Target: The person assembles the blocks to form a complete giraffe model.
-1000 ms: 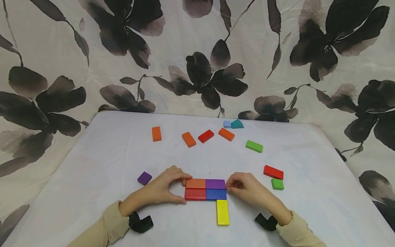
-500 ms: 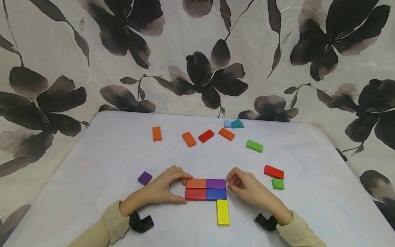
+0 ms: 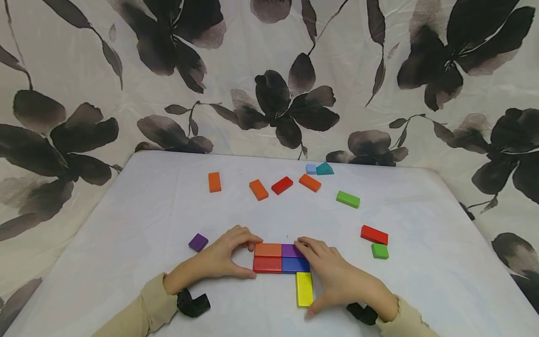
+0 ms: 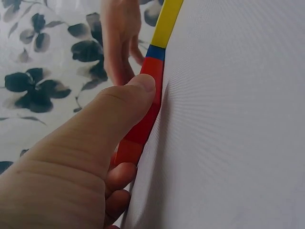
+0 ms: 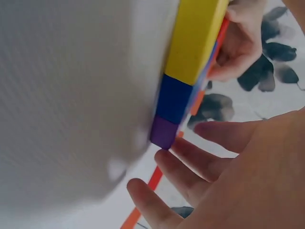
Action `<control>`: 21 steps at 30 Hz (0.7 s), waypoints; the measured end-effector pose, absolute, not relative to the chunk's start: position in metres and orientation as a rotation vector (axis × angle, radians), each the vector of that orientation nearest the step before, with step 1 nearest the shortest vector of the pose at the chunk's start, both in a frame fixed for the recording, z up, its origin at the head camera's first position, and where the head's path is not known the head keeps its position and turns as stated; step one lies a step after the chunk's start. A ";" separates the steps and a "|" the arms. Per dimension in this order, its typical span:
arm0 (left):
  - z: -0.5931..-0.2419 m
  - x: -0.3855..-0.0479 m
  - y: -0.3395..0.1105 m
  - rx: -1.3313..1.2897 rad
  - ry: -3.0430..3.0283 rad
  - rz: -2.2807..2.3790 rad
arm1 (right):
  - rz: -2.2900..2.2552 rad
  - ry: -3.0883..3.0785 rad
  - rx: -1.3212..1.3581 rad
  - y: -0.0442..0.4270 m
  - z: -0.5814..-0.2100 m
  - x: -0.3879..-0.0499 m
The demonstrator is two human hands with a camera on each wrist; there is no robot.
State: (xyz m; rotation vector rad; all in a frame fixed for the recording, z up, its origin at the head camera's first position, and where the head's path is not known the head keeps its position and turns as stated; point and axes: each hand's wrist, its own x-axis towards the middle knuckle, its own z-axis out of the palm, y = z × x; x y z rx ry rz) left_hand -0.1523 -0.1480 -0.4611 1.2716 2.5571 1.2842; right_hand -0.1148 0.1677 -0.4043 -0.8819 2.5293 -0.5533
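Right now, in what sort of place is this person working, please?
Perhaps an indoor tabletop work area; little beyond it shows. The signs are a white table, a flower-patterned backdrop behind it, and coloured blocks on top.

Left hand [image 4: 81, 138] rests thumb on red block [image 4: 144, 128], fingertips at orange block [image 4: 129, 152]. Blue block [image 4: 156, 51], then yellow block [image 4: 167, 24], lie farther along. Right hand [image 4: 120, 36] beyond.

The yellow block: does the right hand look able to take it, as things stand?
Probably yes: the right hand is spread close beside the yellow block, with nothing visible between them. Only its far end looks blocked, by the blue block.
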 end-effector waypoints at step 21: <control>-0.442 -0.148 -0.152 1.124 2.527 1.222 | -0.525 2.517 -0.837 0.163 -0.409 -0.114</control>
